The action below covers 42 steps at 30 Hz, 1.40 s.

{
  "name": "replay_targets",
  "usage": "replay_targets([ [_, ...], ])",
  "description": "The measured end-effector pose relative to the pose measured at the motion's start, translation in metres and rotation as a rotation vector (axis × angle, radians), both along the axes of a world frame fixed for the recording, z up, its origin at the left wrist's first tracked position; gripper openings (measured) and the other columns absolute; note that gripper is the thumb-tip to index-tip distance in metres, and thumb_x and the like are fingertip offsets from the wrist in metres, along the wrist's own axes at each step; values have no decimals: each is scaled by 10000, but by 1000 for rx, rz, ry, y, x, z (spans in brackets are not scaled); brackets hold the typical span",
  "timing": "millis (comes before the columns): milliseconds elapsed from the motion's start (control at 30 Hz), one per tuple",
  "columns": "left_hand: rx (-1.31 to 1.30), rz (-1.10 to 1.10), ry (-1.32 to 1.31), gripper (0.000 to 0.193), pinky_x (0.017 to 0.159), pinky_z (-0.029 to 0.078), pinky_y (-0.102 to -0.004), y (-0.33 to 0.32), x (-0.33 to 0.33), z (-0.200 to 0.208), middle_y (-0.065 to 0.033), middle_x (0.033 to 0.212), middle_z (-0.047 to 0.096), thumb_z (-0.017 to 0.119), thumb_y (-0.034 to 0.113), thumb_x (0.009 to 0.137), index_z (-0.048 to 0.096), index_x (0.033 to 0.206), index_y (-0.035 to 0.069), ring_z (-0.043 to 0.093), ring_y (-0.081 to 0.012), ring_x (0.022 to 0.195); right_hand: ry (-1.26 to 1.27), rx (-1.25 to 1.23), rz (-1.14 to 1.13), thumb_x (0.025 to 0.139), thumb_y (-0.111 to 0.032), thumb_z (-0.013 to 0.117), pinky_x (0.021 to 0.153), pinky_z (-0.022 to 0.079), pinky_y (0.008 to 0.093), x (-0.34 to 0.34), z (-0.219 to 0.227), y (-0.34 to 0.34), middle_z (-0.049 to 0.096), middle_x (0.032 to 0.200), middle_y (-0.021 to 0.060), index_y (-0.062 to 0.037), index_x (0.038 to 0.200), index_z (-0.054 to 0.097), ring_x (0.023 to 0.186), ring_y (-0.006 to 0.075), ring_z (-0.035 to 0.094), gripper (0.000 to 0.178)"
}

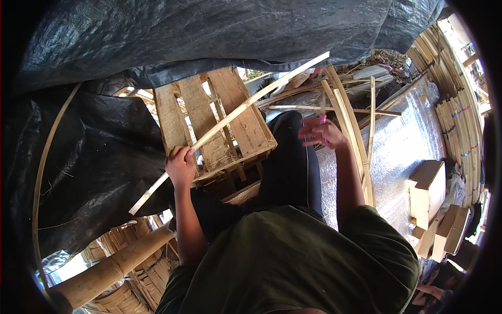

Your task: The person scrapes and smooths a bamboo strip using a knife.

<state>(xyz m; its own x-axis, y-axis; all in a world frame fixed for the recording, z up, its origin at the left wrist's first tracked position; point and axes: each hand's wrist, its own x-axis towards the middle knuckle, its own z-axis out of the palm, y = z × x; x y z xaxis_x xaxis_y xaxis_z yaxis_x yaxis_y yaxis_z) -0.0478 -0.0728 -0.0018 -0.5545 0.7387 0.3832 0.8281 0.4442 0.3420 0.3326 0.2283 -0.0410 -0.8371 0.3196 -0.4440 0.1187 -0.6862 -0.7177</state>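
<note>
Pale wooden strip slants over a slatted wooden stand, gripped by my curled left hand. My right hand is loosely half-curled; contents cannot be determined.

Cardboard boxes stand right — black tarpaulin left.

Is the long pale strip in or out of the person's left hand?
In: the left hand is closed around the strip, which sticks out on both sides of the fist.
</note>
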Motion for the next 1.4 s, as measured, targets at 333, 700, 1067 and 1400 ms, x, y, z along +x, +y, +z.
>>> replay_targets([
  [333,14,23,-4,53,702,486,-411,3,2,4,-26,870,658,667,137,851,707,884,123,635,-314,779,-226,60,-547,942,-35,490,839,557,405,-30,-24,-5,690,1095,252,31,1242,564,934,326,703,316],
  [700,100,56,-154,37,653,493,-385,2,-10,28,-60,861,656,667,92,862,699,871,76,648,-318,776,403,-96,484,985,-86,561,1147,369,483,-133,59,-99,436,1495,200,-17,1499,329,1396,326,427,568],
  [1067,64,129,-99,30,643,493,-400,-5,-8,54,-42,839,648,692,114,852,690,836,89,648,-302,784,-151,615,-352,960,-89,592,609,452,293,-128,75,-6,624,747,41,-30,972,660,594,127,518,91],
  [1400,19,34,-175,44,681,521,-406,39,19,22,-19,852,655,702,99,818,714,840,134,657,-290,798,-240,1006,-625,1015,-412,537,466,353,306,-141,4,-3,478,605,-16,-31,856,626,515,74,457,423],
])
